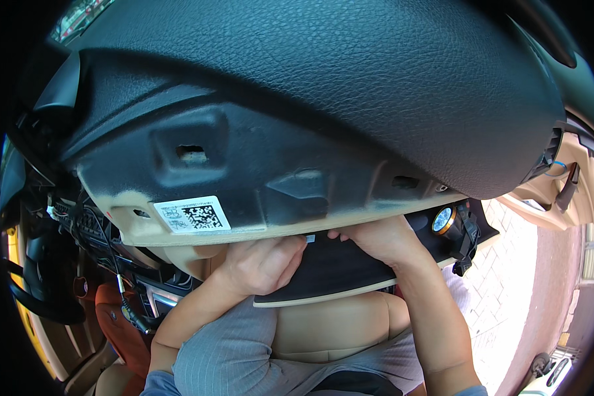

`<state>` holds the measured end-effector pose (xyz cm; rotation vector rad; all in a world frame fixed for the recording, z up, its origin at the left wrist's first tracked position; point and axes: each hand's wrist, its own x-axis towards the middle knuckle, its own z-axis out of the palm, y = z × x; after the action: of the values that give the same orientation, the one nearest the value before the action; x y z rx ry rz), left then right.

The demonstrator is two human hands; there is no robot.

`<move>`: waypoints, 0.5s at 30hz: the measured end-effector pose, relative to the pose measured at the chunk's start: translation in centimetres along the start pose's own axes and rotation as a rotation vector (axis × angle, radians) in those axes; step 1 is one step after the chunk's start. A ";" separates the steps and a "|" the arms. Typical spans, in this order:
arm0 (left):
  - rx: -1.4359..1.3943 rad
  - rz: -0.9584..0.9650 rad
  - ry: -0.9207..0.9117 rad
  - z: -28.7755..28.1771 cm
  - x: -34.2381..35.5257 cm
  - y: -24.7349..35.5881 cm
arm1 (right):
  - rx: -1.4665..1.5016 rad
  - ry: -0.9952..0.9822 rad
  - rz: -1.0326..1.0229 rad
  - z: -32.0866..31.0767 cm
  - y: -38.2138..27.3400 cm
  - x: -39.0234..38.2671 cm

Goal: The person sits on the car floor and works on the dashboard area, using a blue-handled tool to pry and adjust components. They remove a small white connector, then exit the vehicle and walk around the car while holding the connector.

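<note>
Your left hand [261,264] and right hand [376,239] are both up under the lower edge of the black dashboard panel [297,119]. Fingers curled in behind the beige edge, tips hidden, so I can't tell whether they're clamped on anything. Flat black panel [336,270] sits just below your hands; flashlight [444,221] lies right of them.

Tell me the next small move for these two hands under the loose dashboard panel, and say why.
Probably lift the front edge a little, both hands together. The left hand and right hand are tucked under the beige lower edge of the black dashboard panel, which sits tilted above the dark tray. The fingertips are hidden under that edge, so their grip cannot be judged; a small, even lift seems safest.
</note>
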<state>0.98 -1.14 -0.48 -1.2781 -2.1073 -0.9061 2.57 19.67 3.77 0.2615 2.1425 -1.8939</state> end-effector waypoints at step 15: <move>-0.084 -0.286 0.073 0.2 -0.3 -0.1 | -0.057 0.130 -0.087 -0.7 0.2 0.2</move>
<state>1.00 -1.15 -0.86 -0.9801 -2.2505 -1.1533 2.35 20.40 3.64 0.2916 2.3241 -1.9077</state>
